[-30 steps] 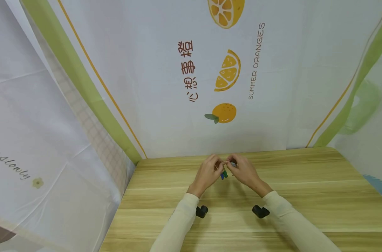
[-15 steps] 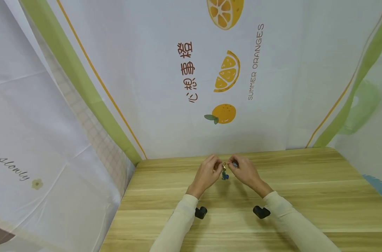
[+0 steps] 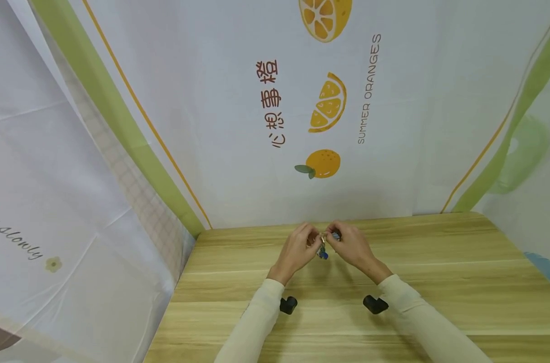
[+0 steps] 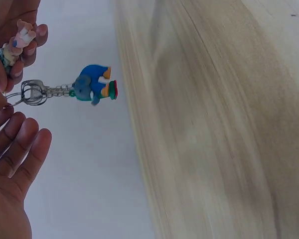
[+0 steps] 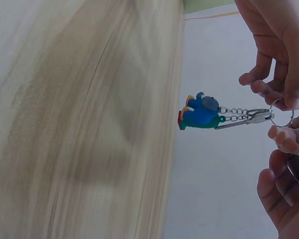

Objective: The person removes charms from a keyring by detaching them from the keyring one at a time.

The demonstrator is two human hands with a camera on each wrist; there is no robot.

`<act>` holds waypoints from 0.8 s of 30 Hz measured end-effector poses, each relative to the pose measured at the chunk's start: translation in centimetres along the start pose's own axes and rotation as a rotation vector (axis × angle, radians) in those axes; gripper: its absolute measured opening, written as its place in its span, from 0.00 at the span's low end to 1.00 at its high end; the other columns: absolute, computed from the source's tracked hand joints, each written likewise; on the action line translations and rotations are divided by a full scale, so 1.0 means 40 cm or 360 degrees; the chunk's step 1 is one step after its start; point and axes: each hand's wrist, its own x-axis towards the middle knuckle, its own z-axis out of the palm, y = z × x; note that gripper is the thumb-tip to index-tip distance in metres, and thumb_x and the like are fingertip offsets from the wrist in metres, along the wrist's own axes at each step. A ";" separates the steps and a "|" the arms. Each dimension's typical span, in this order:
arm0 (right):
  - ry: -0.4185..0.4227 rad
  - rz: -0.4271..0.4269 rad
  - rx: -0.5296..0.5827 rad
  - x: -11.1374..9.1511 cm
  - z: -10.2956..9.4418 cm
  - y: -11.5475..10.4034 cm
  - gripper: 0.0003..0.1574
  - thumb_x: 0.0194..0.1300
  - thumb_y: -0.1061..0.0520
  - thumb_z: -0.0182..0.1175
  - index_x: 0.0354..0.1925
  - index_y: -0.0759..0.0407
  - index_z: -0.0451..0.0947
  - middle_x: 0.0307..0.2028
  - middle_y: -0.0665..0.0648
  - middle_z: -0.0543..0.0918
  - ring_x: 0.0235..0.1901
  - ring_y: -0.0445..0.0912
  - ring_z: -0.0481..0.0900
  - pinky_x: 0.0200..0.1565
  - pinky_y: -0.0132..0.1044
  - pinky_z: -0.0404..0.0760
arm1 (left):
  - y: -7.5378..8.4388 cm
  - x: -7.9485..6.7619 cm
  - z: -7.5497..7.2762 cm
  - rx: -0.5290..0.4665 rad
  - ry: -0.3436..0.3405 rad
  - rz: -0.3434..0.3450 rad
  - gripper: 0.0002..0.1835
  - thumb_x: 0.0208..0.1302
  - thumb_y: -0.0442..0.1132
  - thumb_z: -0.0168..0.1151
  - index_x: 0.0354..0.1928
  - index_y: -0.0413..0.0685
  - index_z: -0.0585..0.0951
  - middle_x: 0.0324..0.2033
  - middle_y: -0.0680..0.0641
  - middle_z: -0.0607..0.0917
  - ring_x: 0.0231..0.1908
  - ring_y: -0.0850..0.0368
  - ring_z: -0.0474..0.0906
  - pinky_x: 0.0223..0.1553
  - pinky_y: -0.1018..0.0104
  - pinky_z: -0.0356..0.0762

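Between left hand (image 3: 296, 247) and right hand (image 3: 351, 246), note a metal split ring (image 5: 292, 118), pinched by left thumb and finger. Below those fingertips, see a metal clasp (image 5: 259, 116) on the ring, then short chains (image 5: 234, 110), then a blue-and-green figurine charm (image 5: 200, 113) with orange feet, hanging over the wood-grain table (image 3: 334, 333). Cannot tell whether one figure or two back to back. Within the right hand's curled fingers, note a pale pink figurine (image 4: 21, 39), held. Cannot tell whether right fingertips also grip the ring. Behind the hands, toward the person, see cream sleeves (image 3: 257, 315) and black brackets (image 3: 376, 304) at the wrists. Beyond both hands, note a white cloth (image 3: 225, 151), printed with oranges (image 3: 323, 164).
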 end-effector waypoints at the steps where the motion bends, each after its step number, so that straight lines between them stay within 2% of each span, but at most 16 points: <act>1: 0.0002 -0.0008 -0.0008 0.000 0.001 -0.002 0.05 0.70 0.53 0.58 0.39 0.51 0.80 0.32 0.50 0.84 0.19 0.35 0.73 0.25 0.31 0.73 | 0.000 0.000 0.001 0.0007 -0.0006 -0.0006 0.04 0.71 0.40 0.55 0.38 0.52 0.79 0.34 0.55 0.79 0.32 0.66 0.76 0.34 0.82 0.75; 8: 0.0023 -0.0081 -0.0037 0.000 0.003 -0.008 0.04 0.69 0.54 0.58 0.37 0.50 0.79 0.32 0.49 0.84 0.22 0.36 0.72 0.27 0.31 0.72 | 0.007 0.003 0.001 0.0051 -0.0004 -0.0005 0.04 0.71 0.40 0.56 0.38 0.52 0.79 0.32 0.55 0.78 0.30 0.67 0.73 0.31 0.81 0.73; 12: 0.0032 -0.0074 -0.0056 -0.003 0.005 -0.007 0.04 0.69 0.55 0.58 0.36 0.50 0.79 0.31 0.48 0.83 0.24 0.37 0.72 0.27 0.31 0.72 | 0.011 0.002 -0.001 0.0043 0.0000 0.0010 0.04 0.71 0.39 0.55 0.37 0.52 0.79 0.31 0.55 0.78 0.29 0.67 0.72 0.30 0.80 0.72; 18: 0.0021 -0.0008 -0.0061 0.000 0.008 -0.004 0.05 0.69 0.54 0.58 0.35 0.50 0.79 0.29 0.48 0.82 0.22 0.38 0.71 0.25 0.32 0.71 | 0.009 0.001 0.002 0.0026 0.0013 0.0020 0.05 0.72 0.39 0.55 0.36 0.53 0.78 0.30 0.56 0.77 0.29 0.67 0.72 0.31 0.79 0.72; 24: -0.0059 0.0145 0.0055 0.003 0.004 0.000 0.06 0.70 0.52 0.58 0.35 0.50 0.79 0.25 0.48 0.81 0.17 0.39 0.72 0.23 0.34 0.70 | 0.005 0.001 0.004 -0.0018 0.0053 0.0031 0.04 0.70 0.37 0.56 0.35 0.52 0.78 0.28 0.56 0.76 0.29 0.65 0.73 0.31 0.77 0.72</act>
